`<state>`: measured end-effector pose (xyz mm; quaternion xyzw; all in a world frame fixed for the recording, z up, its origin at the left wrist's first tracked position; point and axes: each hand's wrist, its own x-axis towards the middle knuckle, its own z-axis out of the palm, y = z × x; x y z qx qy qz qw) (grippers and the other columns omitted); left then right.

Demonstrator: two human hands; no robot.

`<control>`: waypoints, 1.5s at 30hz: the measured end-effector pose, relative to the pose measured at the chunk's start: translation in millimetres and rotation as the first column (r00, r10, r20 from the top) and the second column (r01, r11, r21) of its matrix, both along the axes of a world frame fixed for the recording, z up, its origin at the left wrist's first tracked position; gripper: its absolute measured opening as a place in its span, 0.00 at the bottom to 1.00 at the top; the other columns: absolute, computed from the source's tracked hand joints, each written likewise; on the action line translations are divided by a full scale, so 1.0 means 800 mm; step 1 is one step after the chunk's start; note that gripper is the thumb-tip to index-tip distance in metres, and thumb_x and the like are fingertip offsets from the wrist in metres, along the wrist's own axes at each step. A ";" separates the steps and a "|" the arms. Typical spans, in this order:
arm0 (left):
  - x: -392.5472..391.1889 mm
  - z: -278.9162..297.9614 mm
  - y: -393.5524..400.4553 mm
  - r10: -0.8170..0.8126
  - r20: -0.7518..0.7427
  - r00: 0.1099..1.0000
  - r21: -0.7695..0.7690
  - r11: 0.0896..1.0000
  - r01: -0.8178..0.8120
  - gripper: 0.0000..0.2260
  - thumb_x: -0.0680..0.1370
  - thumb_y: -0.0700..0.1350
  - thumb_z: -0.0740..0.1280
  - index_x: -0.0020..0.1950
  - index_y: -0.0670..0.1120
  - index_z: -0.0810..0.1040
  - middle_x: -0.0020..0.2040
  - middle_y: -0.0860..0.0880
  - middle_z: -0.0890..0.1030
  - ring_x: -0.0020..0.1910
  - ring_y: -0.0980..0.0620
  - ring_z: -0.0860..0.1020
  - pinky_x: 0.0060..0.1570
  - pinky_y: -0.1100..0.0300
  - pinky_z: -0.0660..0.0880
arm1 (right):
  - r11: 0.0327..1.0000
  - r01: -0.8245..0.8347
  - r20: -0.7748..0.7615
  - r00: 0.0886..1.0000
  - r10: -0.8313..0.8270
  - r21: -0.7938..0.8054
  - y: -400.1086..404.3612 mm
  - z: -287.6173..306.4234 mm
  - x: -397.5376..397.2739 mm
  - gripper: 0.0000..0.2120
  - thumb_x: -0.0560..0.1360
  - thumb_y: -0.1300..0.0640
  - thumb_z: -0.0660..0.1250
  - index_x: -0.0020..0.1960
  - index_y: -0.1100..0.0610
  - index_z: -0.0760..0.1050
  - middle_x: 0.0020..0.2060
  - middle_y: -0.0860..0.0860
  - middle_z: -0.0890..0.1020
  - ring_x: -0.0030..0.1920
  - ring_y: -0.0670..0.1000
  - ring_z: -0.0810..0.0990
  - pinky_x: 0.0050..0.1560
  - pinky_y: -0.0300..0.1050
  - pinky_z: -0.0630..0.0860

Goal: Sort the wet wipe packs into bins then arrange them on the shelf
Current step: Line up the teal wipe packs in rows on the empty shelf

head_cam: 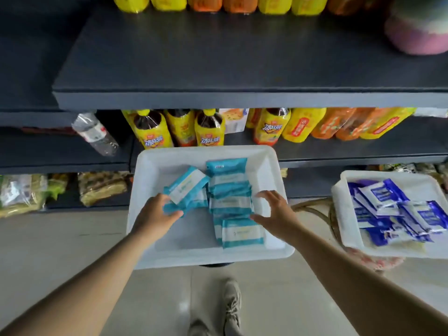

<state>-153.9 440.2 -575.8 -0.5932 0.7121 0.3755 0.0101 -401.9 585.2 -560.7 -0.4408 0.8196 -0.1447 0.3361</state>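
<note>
A white bin (150,166) in front of me holds several light-blue-and-white wet wipe packs (230,202). My left hand (155,214) grips a small stack of these packs (186,187) at the bin's left side. My right hand (276,212) is spread open against the right edge of the row of packs, holding nothing. A second white bin (349,238) at the right holds several dark-blue-and-white packs (397,214). A wide dark shelf board (242,64) lies bare above the bins.
Yellow and orange drink bottles (208,132) fill the shelf behind the bin, with more on the top shelf. A clear bottle (94,134) lies at the left. Bagged goods (101,187) sit on the low shelf. A round stand (315,212) is under the right bin. My shoes (232,306) are on the tiled floor.
</note>
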 end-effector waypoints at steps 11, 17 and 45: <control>-0.028 -0.117 -0.080 0.232 0.005 0.973 -0.031 0.972 -0.232 0.32 0.70 0.48 0.74 0.71 0.44 0.66 0.65 0.41 0.71 0.62 0.44 0.72 0.60 0.51 0.71 | 0.967 0.113 0.203 0.966 -0.161 0.227 -0.006 -0.150 -0.006 0.17 0.68 0.57 0.74 0.51 0.51 0.69 0.53 0.49 0.75 0.51 0.50 0.73 0.40 0.39 0.72; -0.053 -0.138 -0.095 0.249 0.036 0.968 -0.015 0.968 -0.249 0.23 0.68 0.49 0.76 0.59 0.42 0.75 0.53 0.46 0.78 0.50 0.46 0.77 0.46 0.56 0.72 | 0.915 0.347 0.168 0.908 -0.383 0.207 -0.006 -0.160 -0.005 0.16 0.69 0.60 0.73 0.44 0.55 0.65 0.45 0.48 0.72 0.42 0.46 0.71 0.28 0.30 0.66; -0.023 0.089 -0.058 0.347 -0.359 0.866 0.244 0.931 -0.272 0.06 0.68 0.38 0.76 0.40 0.42 0.80 0.37 0.47 0.78 0.35 0.53 0.73 0.31 0.68 0.69 | 0.886 0.460 0.532 0.766 -0.361 -0.062 -0.008 0.050 0.023 0.08 0.70 0.66 0.72 0.47 0.59 0.77 0.37 0.47 0.80 0.35 0.44 0.78 0.29 0.30 0.72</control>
